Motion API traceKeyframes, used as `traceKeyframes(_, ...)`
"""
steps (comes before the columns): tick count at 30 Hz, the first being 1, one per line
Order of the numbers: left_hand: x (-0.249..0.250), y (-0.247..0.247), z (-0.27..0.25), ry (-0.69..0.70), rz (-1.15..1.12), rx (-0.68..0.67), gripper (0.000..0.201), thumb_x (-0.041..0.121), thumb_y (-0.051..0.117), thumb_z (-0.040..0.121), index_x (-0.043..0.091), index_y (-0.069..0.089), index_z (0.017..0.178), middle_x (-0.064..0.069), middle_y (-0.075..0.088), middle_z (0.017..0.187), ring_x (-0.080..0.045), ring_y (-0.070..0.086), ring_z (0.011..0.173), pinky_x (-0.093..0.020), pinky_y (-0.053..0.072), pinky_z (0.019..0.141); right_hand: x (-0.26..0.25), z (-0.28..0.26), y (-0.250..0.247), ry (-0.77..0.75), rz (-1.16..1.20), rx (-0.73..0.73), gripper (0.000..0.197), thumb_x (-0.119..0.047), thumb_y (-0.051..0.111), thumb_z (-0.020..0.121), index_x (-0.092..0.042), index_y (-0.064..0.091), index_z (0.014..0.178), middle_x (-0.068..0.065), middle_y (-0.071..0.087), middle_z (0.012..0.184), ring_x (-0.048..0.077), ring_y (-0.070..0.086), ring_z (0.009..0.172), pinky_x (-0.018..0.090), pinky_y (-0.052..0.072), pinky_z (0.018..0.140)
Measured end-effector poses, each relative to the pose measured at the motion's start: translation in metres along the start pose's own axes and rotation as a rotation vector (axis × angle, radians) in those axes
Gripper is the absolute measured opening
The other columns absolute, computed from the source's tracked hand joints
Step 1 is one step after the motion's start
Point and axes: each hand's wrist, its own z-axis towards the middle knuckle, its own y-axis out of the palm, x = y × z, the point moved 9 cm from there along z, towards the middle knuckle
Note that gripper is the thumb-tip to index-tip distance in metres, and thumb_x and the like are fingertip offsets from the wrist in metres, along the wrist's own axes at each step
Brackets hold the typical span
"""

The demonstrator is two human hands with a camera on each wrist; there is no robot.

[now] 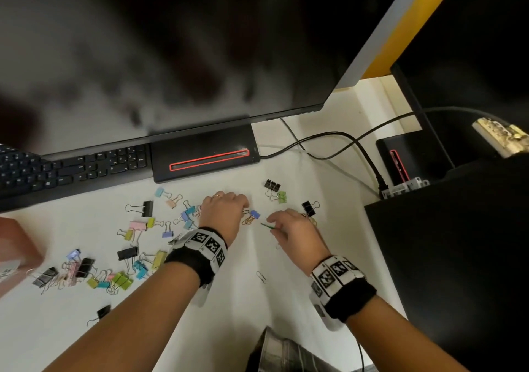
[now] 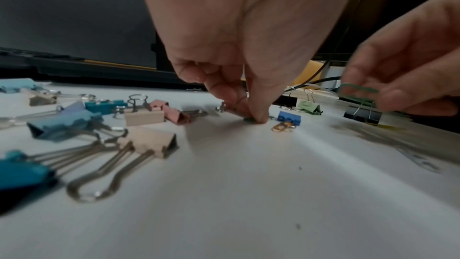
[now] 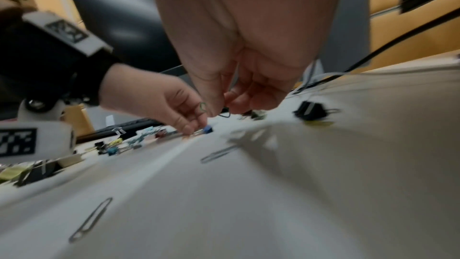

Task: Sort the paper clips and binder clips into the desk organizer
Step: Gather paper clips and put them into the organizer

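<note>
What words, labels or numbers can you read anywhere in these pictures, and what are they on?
No text can be read.
Keyboard: key legends show as pale marks, too small and blurred to read.
Left wristband and right wristband: black-and-white square marker patterns only, no letters or numbers.
Binder clips and desk: no print visible.

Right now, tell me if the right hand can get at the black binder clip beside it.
Probably yes: the black binder clip lies on open desk just beyond the right hand, nothing between. But its fingers already pinch a green paper clip.
</note>
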Motion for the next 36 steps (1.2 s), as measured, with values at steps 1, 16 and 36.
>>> traceKeyframes(1,0.0,0.0,0.0,-0.005,-0.003,0.003,0.026,0.012,0.046,0.09,0.026,0.054,0.111,0.002,0.061,0.108,-0.023,0.051,0.103,-0.034,0.034,0.087,0.01,-0.007,-0.008,0.007,0.024,0.028,0.025,-0.01,0.063,0.083,-0.021,0.063,0.105,-0.004,0.059,0.088,0.015,0.056,0.081,0.029,0.05,0.078)
traceKeyframes(16,0.003,0.0,0.006,-0.052,0.048,-0.114,0.022,0.011,0.047,0.089,0.025,0.052,0.104,0.002,0.058,0.105,-0.021,0.047,0.103,-0.035,0.035,0.087,0.01,-0.014,0.012,-0.061,-0.158,-0.218,0.013,-0.009,0.058,0.087,-0.005,0.069,0.093,0.01,0.057,0.105,0.022,0.059,0.092,0.022,0.045,0.088)
traceKeyframes(36,0.003,0.008,-0.015,-0.104,-0.138,-0.035,0.014,0.032,0.055,0.088,0.028,0.061,0.1,0.005,0.065,0.094,-0.022,0.054,0.099,-0.053,0.034,0.099,0.031,-0.027,0.012,0.076,-0.136,-0.294,0.016,-0.015,0.059,0.088,-0.006,0.067,0.098,0.011,0.057,0.107,0.025,0.059,0.092,0.036,0.047,0.09)
